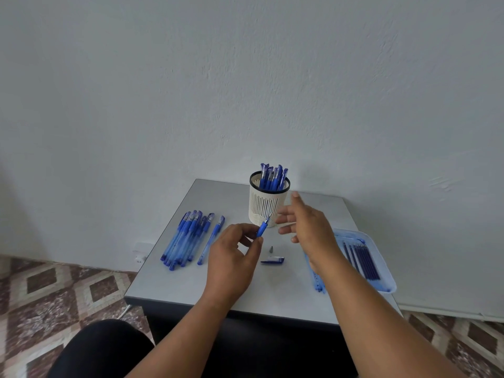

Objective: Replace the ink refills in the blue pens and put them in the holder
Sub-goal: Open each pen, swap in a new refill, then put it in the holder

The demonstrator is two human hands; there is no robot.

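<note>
A plain, pale wall (pixel 245 77) with a rough plaster finish fills most of the room. A small grey table (pixel 191 282) stands against it, on a floor (pixel 54 290) of brown and cream diamond-patterned tiles. Soft, even light.

Bare grey tabletop (pixel 191 279) open along the near edge, cream slotted plastic holder (pixel 266 205) packed with blue pens blocking the far centre, bundle of capped blue pens (pixel 185 238) crowding the left, clear blue plastic tray (pixel 381 268) of refills along the right edge, loose blue pen cap (pixel 272 260) and small metal tip (pixel 271 249) lying mid-table
</note>
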